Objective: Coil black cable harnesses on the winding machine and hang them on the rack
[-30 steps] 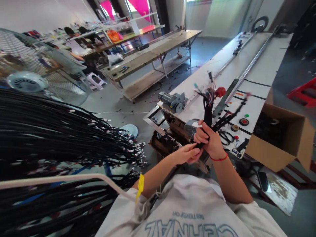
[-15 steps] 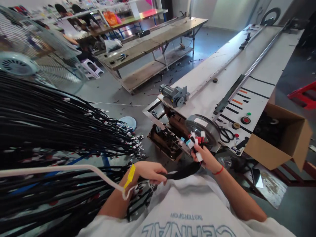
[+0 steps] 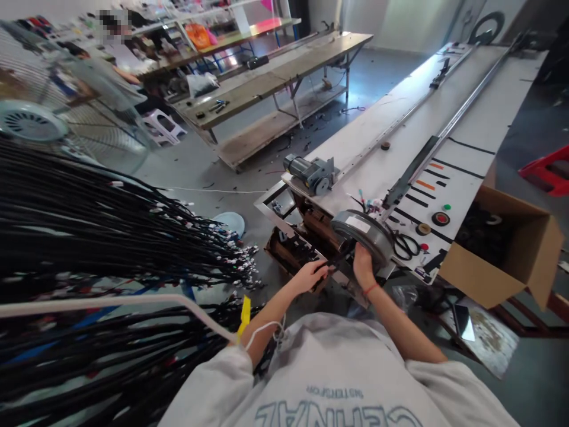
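While the person leans over the near end of a long white bench [image 3: 427,124], both hands meet at a round grey hub motor [image 3: 364,234] that lies flat on the bench's corner. The right hand [image 3: 362,267], a red cord at its wrist, is spread against the motor's near rim, fingers curled along the edge. The left hand [image 3: 311,274] pinches a black cable [image 3: 335,260] that runs from its fingertips toward the motor's underside, just beside the right hand. A few coloured connectors [image 3: 371,204] poke out from behind the motor's far side.

By the look of it, the step in hand is feeding or seating the cable at the motor. The next move would call for the right hand holding the motor steady and the left hand guiding the cable end with care, since the spot where they meet is hidden under the rim.

Black scissors [image 3: 406,244] lie on the bench just right of the motor, with an open cardboard box [image 3: 502,261] beyond. A thick mass of black wire harnesses [image 3: 111,237] hangs at the left, and a large floor fan [image 3: 35,118] stands behind it.
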{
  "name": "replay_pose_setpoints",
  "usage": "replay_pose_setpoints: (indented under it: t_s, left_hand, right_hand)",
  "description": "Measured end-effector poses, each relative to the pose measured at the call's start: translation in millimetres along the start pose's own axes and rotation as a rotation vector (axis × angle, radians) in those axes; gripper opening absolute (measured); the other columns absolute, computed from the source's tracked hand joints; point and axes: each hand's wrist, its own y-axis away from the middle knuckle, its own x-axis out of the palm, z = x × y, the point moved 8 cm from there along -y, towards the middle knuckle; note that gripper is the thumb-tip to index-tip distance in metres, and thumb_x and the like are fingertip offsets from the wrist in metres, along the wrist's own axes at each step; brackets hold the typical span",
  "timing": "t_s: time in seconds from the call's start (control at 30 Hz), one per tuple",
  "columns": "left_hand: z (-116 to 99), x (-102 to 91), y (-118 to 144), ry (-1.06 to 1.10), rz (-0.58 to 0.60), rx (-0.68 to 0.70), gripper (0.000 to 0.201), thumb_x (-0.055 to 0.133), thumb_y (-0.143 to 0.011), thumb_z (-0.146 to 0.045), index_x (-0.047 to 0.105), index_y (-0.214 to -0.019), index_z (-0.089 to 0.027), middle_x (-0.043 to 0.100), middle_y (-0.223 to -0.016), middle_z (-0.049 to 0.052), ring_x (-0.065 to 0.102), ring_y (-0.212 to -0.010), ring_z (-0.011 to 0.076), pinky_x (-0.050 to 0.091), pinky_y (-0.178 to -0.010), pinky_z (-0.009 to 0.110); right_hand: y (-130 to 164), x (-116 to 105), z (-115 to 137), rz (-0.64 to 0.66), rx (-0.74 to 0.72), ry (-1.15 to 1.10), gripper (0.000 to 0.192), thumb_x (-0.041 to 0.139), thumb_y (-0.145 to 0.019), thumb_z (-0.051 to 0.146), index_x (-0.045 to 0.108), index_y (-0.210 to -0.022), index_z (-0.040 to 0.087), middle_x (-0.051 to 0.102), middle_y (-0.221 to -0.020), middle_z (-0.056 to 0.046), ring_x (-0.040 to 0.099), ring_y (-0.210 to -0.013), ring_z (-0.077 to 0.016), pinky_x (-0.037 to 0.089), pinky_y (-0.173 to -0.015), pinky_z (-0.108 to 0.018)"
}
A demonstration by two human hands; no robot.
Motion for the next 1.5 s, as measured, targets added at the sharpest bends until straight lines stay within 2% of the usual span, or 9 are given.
replay_pose_setpoints:
  t_s: [0.13,0.23,0.3,0.43,0.57,0.63,0.73,0.93,1.5]
  left_hand:
    - [-29.4,-8.0,-39.1,-0.069,-0.160,0.105,0.038,0.041,-0.092,-0.044,0.055,-0.071,-0.016,0.054,-0.067,0.000,0.047,-0.064,0.0125,0.038,-0.065,0.024]
    - [-32.7,-15.6,-59.5,-0.027,-0.215,0.085,0.036,0.042,-0.091,-0.043,0.058,-0.075,-0.016,0.054,-0.066,0.000,0.046,-0.063,0.0124,0.038,-0.064,0.024]
    - [-27.9,-18.2,-67.9,0.004,-0.219,0.038,0.036,0.042,-0.090,-0.045,0.060,-0.082,-0.015,0.053,-0.064,-0.001,0.045,-0.060,0.0123,0.037,-0.061,0.024]
    - [-23.6,-17.3,-72.9,-0.050,-0.198,0.025,0.040,0.042,-0.090,-0.048,0.061,-0.081,-0.015,0.051,-0.062,-0.001,0.045,-0.060,0.0127,0.034,-0.059,0.024]
    - [-21.1,-24.9,-68.3,-0.231,-0.319,-0.023,0.047,0.037,-0.093,-0.051,0.055,-0.066,-0.018,0.052,-0.059,0.000,0.045,-0.058,0.0137,0.030,-0.059,0.025]
    - [-18.8,-31.1,-63.6,-0.284,-0.397,-0.069,0.048,0.034,-0.094,-0.052,0.052,-0.063,-0.019,0.052,-0.059,0.001,0.045,-0.057,0.0140,0.029,-0.059,0.026]
    - [-14.7,-33.3,-57.7,-0.239,-0.418,-0.076,0.052,0.032,-0.093,-0.057,0.048,-0.061,-0.020,0.051,-0.059,0.001,0.044,-0.058,0.0140,0.029,-0.059,0.026]
    - [3.4,-20.6,-47.0,0.048,-0.320,-0.065,0.061,0.028,-0.089,-0.072,0.039,-0.058,-0.020,0.040,-0.054,-0.003,0.036,-0.054,0.0113,0.028,-0.055,0.026]
    - [11.2,-6.2,-38.0,0.281,-0.279,-0.007,0.064,0.032,-0.086,-0.076,0.040,-0.058,-0.020,0.039,-0.050,-0.004,0.035,-0.047,0.0088,0.028,-0.051,0.025]
  right_hand:
    - [45.2,-31.4,48.4,-0.047,-0.326,0.251,0.040,0.047,-0.093,0.038,0.059,-0.126,0.018,0.046,-0.145,-0.016,0.039,-0.138,-0.0282,0.033,-0.113,-0.052]
    - [3.7,-98.7,54.8,-0.328,-0.291,0.240,0.040,0.054,-0.091,0.047,0.061,-0.119,0.019,0.053,-0.136,-0.015,0.042,-0.133,-0.0293,0.035,-0.110,-0.052]
    - [-47.3,-108.8,33.0,-0.123,-0.107,0.158,0.043,0.054,-0.087,0.058,0.067,-0.097,0.018,0.066,-0.108,-0.012,0.058,-0.109,-0.0289,0.046,-0.097,-0.047]
    - [-85.1,-89.7,11.8,0.184,0.190,0.157,0.052,0.049,-0.086,0.064,0.064,-0.070,0.017,0.063,-0.069,-0.008,0.060,-0.074,-0.0260,0.052,-0.072,-0.041]
    - [-36.0,-63.7,73.4,-0.064,-0.199,0.258,0.024,0.052,-0.091,0.040,0.064,-0.092,0.020,0.065,-0.088,-0.009,0.060,-0.091,-0.0258,0.049,-0.086,-0.041]
    - [1.4,-23.5,86.4,0.112,-0.381,0.273,0.017,0.049,-0.092,0.028,0.061,-0.101,0.020,0.064,-0.098,-0.011,0.059,-0.096,-0.0250,0.048,-0.089,-0.042]
    - [20.2,11.8,52.4,0.217,-0.325,0.459,0.028,0.050,-0.085,0.019,0.057,-0.112,0.014,0.061,-0.113,-0.018,0.057,-0.107,-0.0293,0.045,-0.097,-0.047]
    - [-22.3,11.7,-25.6,0.184,-0.029,0.582,0.011,0.051,-0.086,0.020,0.059,-0.092,0.015,0.066,-0.095,-0.016,0.062,-0.095,-0.0283,0.047,-0.092,-0.042]
    - [-14.3,10.2,-13.3,0.172,-0.191,0.658,0.004,0.061,-0.083,0.022,0.060,-0.086,0.019,0.063,-0.107,-0.015,0.059,-0.102,-0.0274,0.046,-0.094,-0.043]
